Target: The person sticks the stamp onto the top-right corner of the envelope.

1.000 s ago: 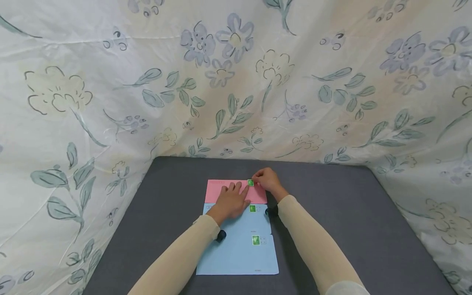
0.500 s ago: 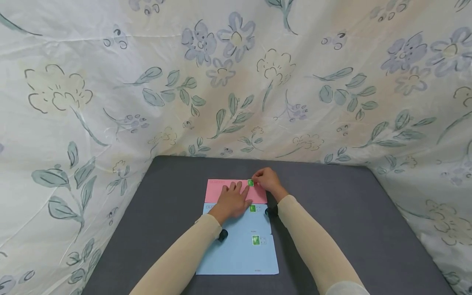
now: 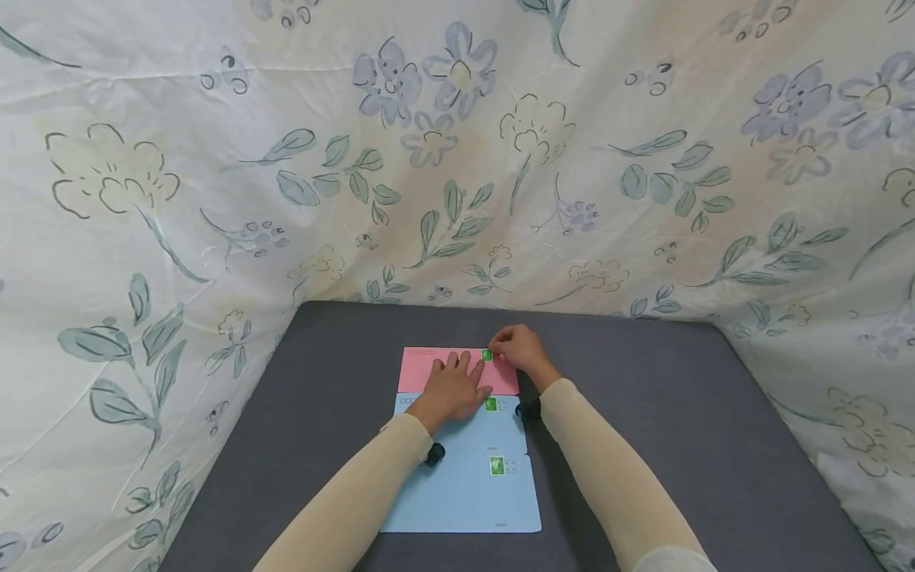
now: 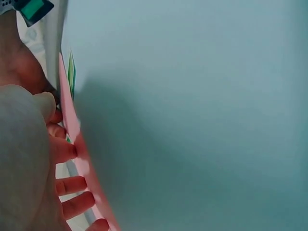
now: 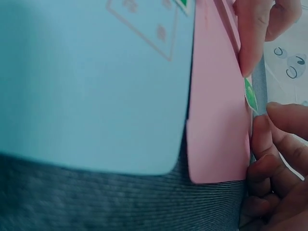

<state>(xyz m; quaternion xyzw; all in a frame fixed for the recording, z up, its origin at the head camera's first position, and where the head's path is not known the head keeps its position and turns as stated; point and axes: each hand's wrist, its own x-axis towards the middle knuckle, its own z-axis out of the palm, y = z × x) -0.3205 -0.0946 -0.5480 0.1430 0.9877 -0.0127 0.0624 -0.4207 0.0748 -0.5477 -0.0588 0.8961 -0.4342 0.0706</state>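
Note:
A pink envelope [image 3: 416, 372] lies at the far end of a column of envelopes. My left hand [image 3: 450, 391] rests on it, fingers spread, with the index fingertip beside a small green stamp [image 3: 487, 355] at the envelope's upper right corner. My right hand [image 3: 519, 348] pinches this stamp's right edge between thumb and index finger. In the right wrist view, the green stamp [image 5: 250, 94] sits between the left index fingertip and my right fingertips [image 5: 261, 126]. Below the pink envelope, a blue envelope [image 3: 472, 437] is partly covered by my left hand and wrist.
A second blue envelope [image 3: 443, 508] lies nearest me. Each blue one bears a green stamp toward its right side, an upper stamp [image 3: 490, 404] and a lower stamp [image 3: 496, 465]. The dark grey table [image 3: 643, 413] ends at a floral curtain [image 3: 457, 199]. Black wrist cameras hang under both sleeves.
My left wrist and thumb have shifted slightly to the right, with the fingers still on the pink envelope. The right hand has stayed at the stamp's edge.

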